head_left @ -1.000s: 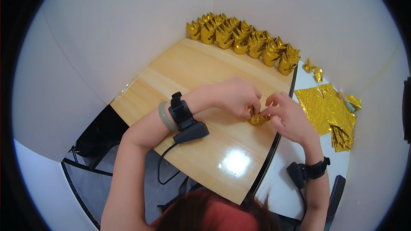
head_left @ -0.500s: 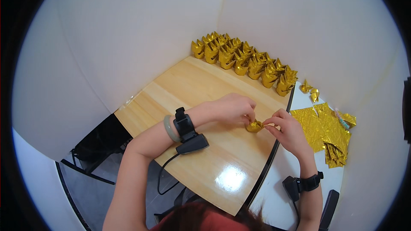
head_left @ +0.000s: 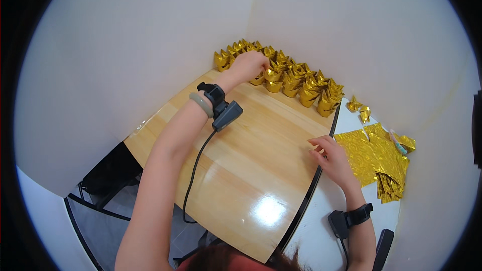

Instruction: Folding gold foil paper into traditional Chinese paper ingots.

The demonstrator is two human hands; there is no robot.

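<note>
My left hand (head_left: 248, 66) reaches over the rows of gold foil paper ingots (head_left: 310, 90) along the back edge of the wooden board. Its thumb and fingers are pinched on a folded paper ingot (head_left: 271, 74) at the front of a stack; part of the grip is hidden by the hand. My right hand (head_left: 330, 158) hovers by the board's right edge, fingers bent and apart, holding nothing. Next to it lie flat gold foil sheets (head_left: 359, 156).
The wooden board (head_left: 236, 155) meets a white surface (head_left: 321, 221) at its dark right edge. Two small gold foil pieces (head_left: 365, 114) lie behind the sheets. A slim pale blue and pink object (head_left: 398, 143) rests on them. White walls (head_left: 150, 30) enclose the back.
My left hand has carried the small paper ingot from the board's middle right to the stacks at the back. The right hand has let go of it and stays near the right edge.
</note>
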